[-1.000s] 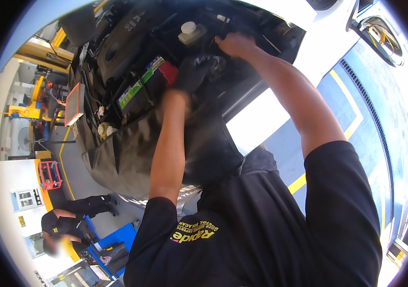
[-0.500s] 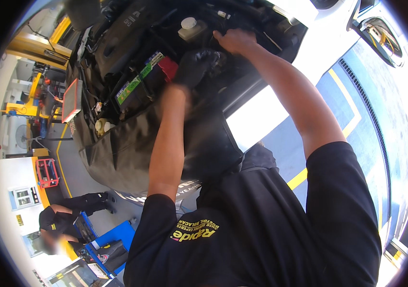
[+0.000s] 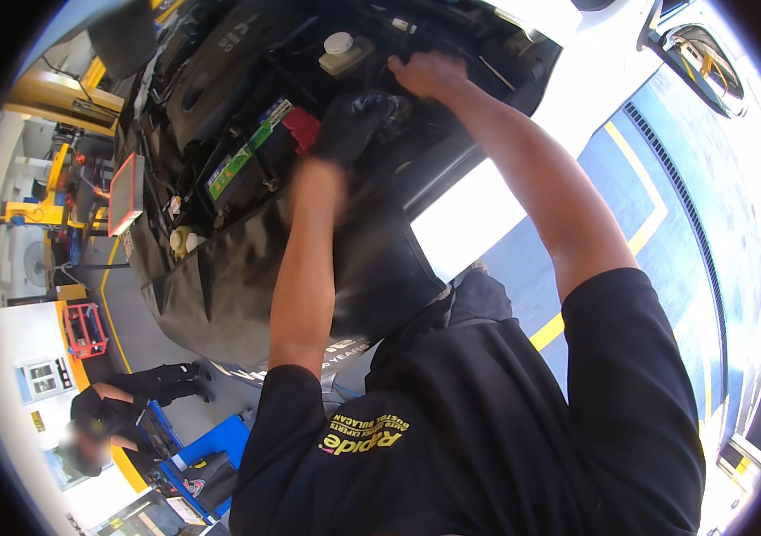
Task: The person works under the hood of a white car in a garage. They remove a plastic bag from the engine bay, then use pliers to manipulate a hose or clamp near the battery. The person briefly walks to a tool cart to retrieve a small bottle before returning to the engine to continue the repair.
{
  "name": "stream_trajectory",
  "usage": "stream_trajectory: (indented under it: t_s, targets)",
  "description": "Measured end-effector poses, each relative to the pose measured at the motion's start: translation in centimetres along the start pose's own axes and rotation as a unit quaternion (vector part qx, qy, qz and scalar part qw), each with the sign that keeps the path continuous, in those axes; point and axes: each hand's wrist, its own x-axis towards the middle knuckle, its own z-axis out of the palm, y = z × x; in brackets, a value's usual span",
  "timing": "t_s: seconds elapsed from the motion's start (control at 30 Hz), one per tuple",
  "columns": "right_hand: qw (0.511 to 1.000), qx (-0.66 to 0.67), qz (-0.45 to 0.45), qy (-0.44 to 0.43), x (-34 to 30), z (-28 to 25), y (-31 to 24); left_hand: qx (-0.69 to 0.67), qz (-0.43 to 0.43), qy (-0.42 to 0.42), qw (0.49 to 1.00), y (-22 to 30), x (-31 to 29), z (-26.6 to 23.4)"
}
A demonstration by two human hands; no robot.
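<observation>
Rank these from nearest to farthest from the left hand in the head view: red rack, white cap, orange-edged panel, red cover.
1. Red cover: just left of the left hand.
2. White cap: above the hand in the picture.
3. Orange-edged panel: well off to the left.
4. Red rack: lower left, in the background.

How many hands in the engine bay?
2: the left hand, black-gloved, beside the red cover; the right hand, bare, right of the white-capped reservoir. What their fingers touch is unclear.
</observation>
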Motion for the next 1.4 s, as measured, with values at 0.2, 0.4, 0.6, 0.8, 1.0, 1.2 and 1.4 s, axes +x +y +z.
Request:
stream_trajectory:
  t_s: [0.2,0.4,0.6,0.8,1.0,1.2,1.4]
  targets:
    - [0.999,-0.014,-0.028,0.007,0.3,0.1,0.2,-0.037,-0.019,0.004,0.999,0.3,-0.4,0.3]
    - [1.0,-0.005,-0.006,0.009,-0.1,-0.3,-0.2,0.019,0.0,0.016,1.0,1.0,-0.2,-0.1]
    - [1.0,-0.006,0.002,-0.005,-0.1,-0.3,-0.3,0.007,-0.009,0.014,1.0,0.4,-0.3,0.0]
    - [1.0,-0.011,-0.005,0.008,0.4,0.1,0.1,-0.006,-0.007,0.012,1.0,0.7,-0.2,0.1]
    - [1.0,-0.001,0.007,0.002,0.0,-0.3,-0.5,0.036,0.001,0.014,0.999,-0.1,0.2,-0.6]
    - [1.0,0.002,0.008,-0.007,0.6,0.0,0.0,-0.001,-0.022,0.01,1.0,0.6,-0.1,0.0]
    - [1.0,0.001,0.002,0.003,1.4,0.7,0.7,0.0,-0.02,-0.02,1.0,0.1,0.4,0.5]
